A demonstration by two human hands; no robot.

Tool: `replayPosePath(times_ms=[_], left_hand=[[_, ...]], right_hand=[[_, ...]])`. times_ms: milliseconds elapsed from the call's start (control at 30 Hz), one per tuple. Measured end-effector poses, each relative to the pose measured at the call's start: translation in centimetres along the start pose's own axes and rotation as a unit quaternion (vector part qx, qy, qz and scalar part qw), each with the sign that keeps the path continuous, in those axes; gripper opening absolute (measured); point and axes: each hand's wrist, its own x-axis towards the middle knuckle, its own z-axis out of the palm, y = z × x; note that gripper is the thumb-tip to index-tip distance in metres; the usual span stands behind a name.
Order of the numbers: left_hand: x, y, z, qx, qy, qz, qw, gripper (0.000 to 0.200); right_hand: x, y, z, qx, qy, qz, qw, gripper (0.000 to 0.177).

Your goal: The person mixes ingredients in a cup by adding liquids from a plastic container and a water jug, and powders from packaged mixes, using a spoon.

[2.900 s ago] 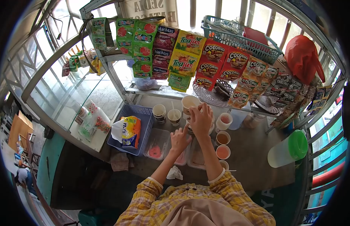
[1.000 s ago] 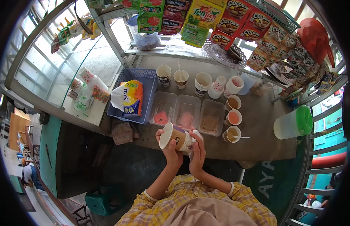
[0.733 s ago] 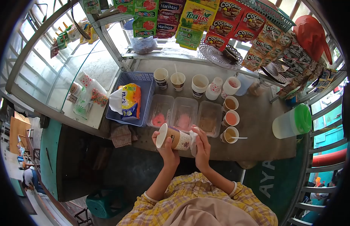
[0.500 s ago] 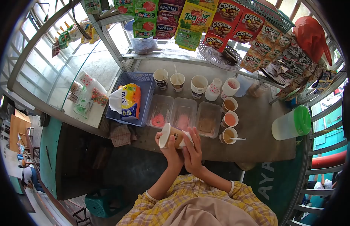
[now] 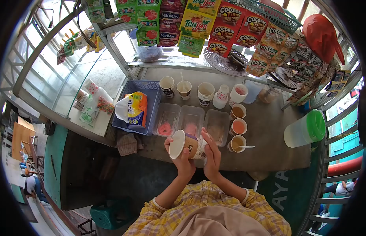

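Observation:
My left hand (image 5: 184, 164) is closed around a brown paper cup (image 5: 192, 146), tilted on its side with its white mouth facing left. Against the cup's base end, my right hand (image 5: 211, 160) presses a white tissue (image 5: 201, 150), its fingers fairly straight. Part of the tissue is hidden between palm and cup. Just beyond the hands stand clear plastic tubs, one with a red-pink patch (image 5: 165, 128) inside, one with a paler pink one (image 5: 190, 127), and a third tub (image 5: 215, 126) that looks brownish. Three cups of drink, orange (image 5: 239, 126) and amber (image 5: 238, 143) among them, stand to the right.
A blue basket (image 5: 153, 88) holds a tissue pack (image 5: 136, 110). Stacked paper cups (image 5: 205, 94) stand behind the tubs. A green-lidded jug (image 5: 303, 129) is at the right, a cloth (image 5: 128, 142) at the table's front edge. Drink sachets (image 5: 198, 19) hang above.
The cup has turned so its mouth faces me more. My right hand has slid a little to the right and down, its palm now more upright beside the cup.

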Motion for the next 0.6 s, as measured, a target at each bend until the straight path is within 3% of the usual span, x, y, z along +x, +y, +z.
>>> replayPosePath(times_ms=[233, 333, 433, 533, 600], left_hand=[[-0.8, 1.6, 1.8, -0.021, -0.061, 0.003, 0.998, 0.071], [-0.7, 1.9, 1.8, -0.009, -0.07, -0.015, 0.997, 0.073], [-0.5, 1.9, 1.8, -0.018, -0.079, -0.04, 0.996, 0.072], [-0.9, 1.5, 2.5, -0.034, -0.104, -0.037, 0.993, 0.076], [-1.2, 0.8, 2.1, 0.0, -0.103, -0.009, 0.995, 0.077]], right_hand=[[-1.3, -0.6, 0.3, 0.005, 0.024, -0.008, 1.0, 0.037], [-1.0, -0.8, -0.4, 0.059, 0.01, 0.027, 0.998, 0.038], [-0.3, 0.0, -1.2, 0.243, 0.059, 0.175, 0.952, 0.039], [0.0, -1.2, -1.5, 0.308, 0.048, 0.216, 0.925, 0.041], [-0.4, -1.3, -1.3, 0.277, 0.05, 0.189, 0.941, 0.042]])
